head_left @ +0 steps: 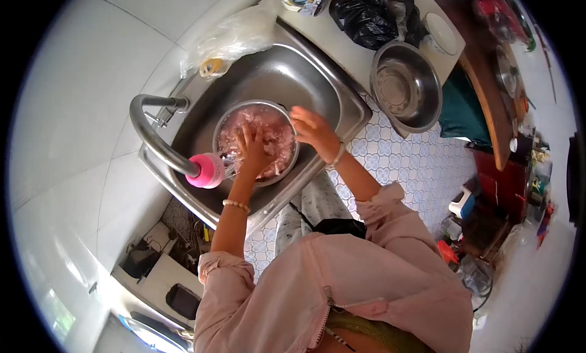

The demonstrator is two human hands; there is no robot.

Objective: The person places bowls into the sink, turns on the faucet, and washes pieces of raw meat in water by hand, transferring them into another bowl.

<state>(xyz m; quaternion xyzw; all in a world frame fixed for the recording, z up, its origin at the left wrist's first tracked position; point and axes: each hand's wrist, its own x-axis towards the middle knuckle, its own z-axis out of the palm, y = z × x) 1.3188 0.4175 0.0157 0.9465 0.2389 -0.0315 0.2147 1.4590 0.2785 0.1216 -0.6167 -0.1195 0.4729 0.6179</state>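
A steel basin stands in the sink, holding pinkish pieces that look like raw meat in water. My left hand is over the basin with its fingers spread, the tips among the pieces. Beside the basin's right rim is my right hand, fingers partly bent and apart, with nothing visible in it. Whether it touches the rim I cannot tell. Water runs from the pink spout head of the curved faucet, close to my left wrist.
The steel sink surrounds the basin. A clear plastic bag lies on its back edge. On the counter to the right are a black plastic bag, a white bowl and another steel basin at the edge.
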